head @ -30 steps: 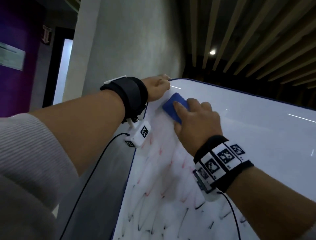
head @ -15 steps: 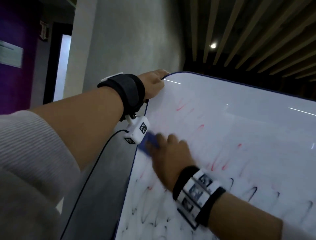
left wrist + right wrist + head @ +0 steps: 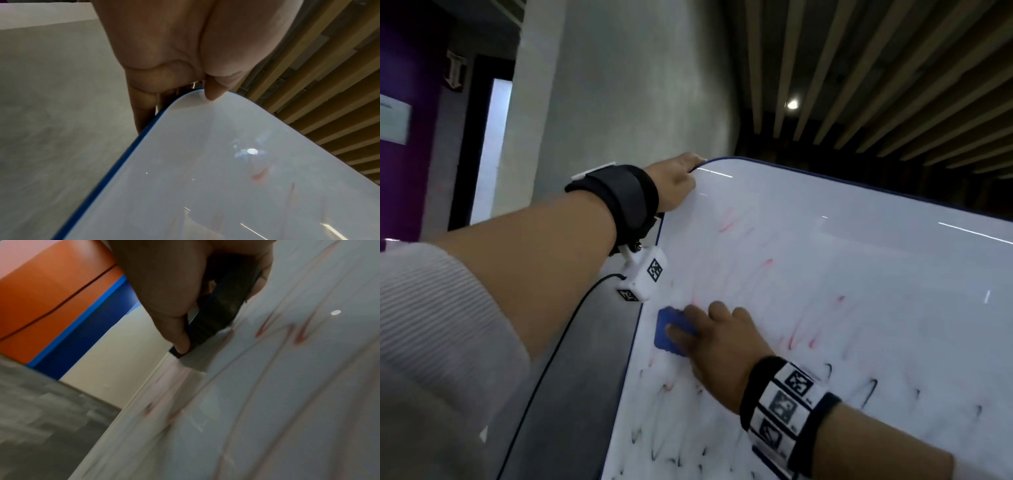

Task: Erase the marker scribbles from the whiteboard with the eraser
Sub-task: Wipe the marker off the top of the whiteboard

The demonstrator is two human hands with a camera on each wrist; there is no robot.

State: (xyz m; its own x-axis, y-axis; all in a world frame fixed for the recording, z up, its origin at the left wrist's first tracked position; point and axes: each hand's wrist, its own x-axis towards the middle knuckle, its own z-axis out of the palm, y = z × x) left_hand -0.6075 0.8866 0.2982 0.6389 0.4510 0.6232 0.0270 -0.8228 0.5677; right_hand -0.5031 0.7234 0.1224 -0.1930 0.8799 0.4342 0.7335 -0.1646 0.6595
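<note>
The whiteboard (image 3: 876, 274) has a thin blue rim and fills the right of the head view. Faded red scribbles (image 3: 796, 337) cross its middle and black scribbles (image 3: 866, 394) run lower down. My right hand (image 3: 722, 346) grips the blue eraser (image 3: 671, 334) flat against the board near its left edge. In the right wrist view my thumb pinches the eraser (image 3: 213, 316) onto the smeared surface. My left hand (image 3: 674, 185) grips the board's top left corner, thumb on the front, fingers behind the whiteboard (image 3: 226, 178).
A grey concrete wall (image 3: 619, 102) rises behind the board's left edge. A purple wall (image 3: 404, 85) and a bright doorway (image 3: 489, 147) lie far left. Wooden ceiling slats (image 3: 893, 68) run overhead. A black cable (image 3: 558, 346) hangs from my left wrist.
My right hand swept the eraser down from the top left corner along the left edge, then nudged slightly up. Red marks near the top are uncovered. The left hand kept its hold.
</note>
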